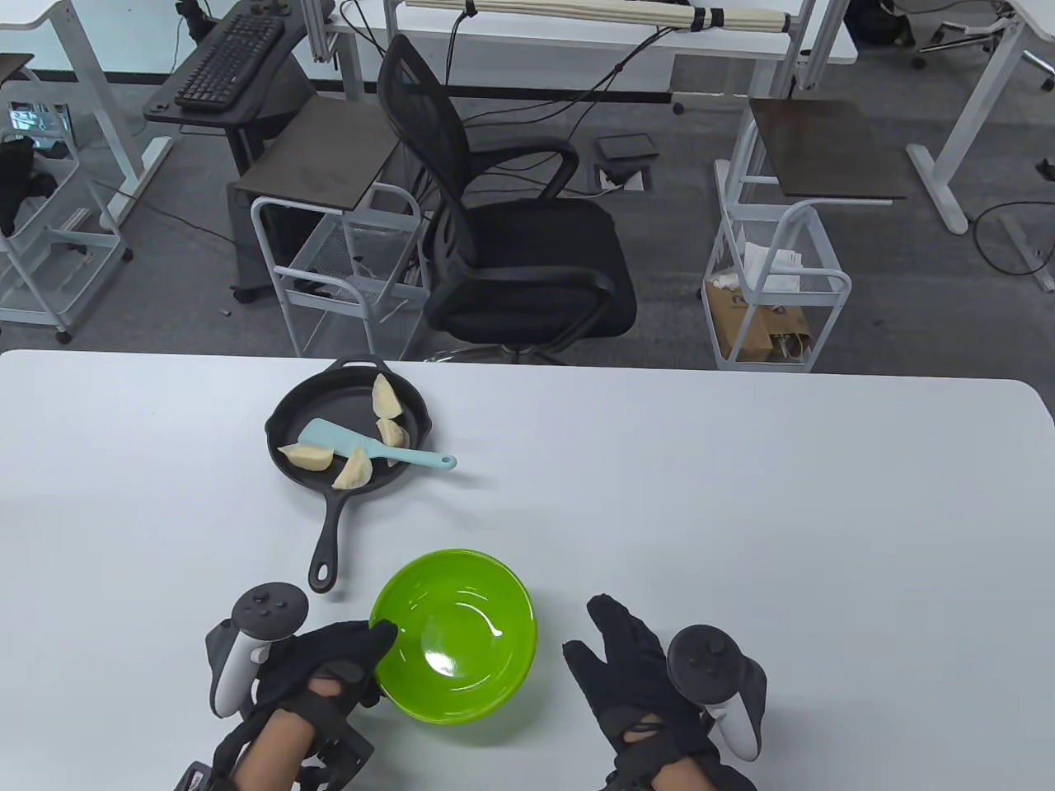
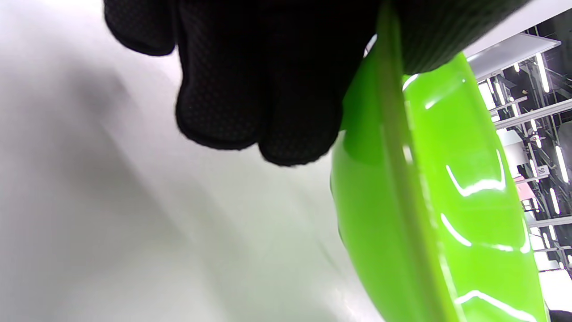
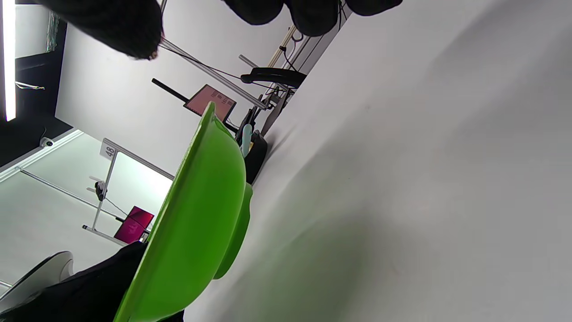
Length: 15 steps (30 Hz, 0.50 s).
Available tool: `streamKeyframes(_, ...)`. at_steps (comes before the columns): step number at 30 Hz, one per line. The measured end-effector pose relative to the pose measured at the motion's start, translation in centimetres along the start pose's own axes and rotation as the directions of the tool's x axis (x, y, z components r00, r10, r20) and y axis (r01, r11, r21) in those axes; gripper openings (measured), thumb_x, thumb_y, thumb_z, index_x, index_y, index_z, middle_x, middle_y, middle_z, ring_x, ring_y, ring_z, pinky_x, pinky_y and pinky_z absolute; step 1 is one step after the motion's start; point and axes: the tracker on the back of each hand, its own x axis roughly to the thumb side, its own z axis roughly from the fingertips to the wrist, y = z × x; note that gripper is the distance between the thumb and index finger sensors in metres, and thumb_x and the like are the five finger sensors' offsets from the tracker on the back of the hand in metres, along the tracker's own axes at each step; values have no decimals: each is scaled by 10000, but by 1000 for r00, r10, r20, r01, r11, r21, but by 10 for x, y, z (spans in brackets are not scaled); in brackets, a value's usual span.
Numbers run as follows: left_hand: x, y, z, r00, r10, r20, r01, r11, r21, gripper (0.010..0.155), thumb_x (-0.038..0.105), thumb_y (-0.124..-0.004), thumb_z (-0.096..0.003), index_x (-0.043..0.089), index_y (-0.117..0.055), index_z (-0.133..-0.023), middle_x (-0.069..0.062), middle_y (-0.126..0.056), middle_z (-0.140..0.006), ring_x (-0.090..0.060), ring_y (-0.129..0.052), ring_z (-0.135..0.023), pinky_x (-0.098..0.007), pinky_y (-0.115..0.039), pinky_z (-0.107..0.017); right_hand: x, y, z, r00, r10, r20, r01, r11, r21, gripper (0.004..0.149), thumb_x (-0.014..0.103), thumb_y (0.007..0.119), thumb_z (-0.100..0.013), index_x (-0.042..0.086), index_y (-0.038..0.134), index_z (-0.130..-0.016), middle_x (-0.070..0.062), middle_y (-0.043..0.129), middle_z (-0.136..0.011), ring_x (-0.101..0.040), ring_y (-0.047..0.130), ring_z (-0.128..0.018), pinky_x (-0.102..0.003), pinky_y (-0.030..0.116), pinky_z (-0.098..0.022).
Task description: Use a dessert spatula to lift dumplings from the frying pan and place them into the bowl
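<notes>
A black frying pan (image 1: 325, 404) sits at the table's middle left and holds several pale dumplings (image 1: 307, 456). A light blue dessert spatula (image 1: 375, 446) lies in the pan, its handle sticking out over the right rim. Nearer me stands an empty green bowl (image 1: 478, 659). My left hand (image 1: 375, 651) pinches the bowl's left rim, with the thumb over the edge and the fingers (image 2: 250, 89) outside the wall of the bowl (image 2: 447, 201). To the right of the bowl (image 3: 196, 214), my right hand (image 1: 589, 630) rests flat on the table with straight fingers (image 3: 313, 13) and holds nothing.
The pan's long handle (image 1: 328, 535) points toward me and ends just left of the bowl. Beyond the white table's (image 1: 742, 511) far edge stand a black office chair (image 1: 511, 247) and white wire carts (image 1: 775, 280).
</notes>
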Motion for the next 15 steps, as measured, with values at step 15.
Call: streamKeyframes(15, 8, -15, 0, 999, -2, 41, 3, 1000, -22, 554, 576, -748, -482, 178, -889, -840, 5, -1109, -606, -227, -1036, -555, -571, -646, -684, -1, 11, -4, 997, -74, -23, 76, 994, 79, 761, 561, 684, -590, 106, 358, -1105, -249, 489, -1114, -581, 437, -1004, -733, 274, -732)
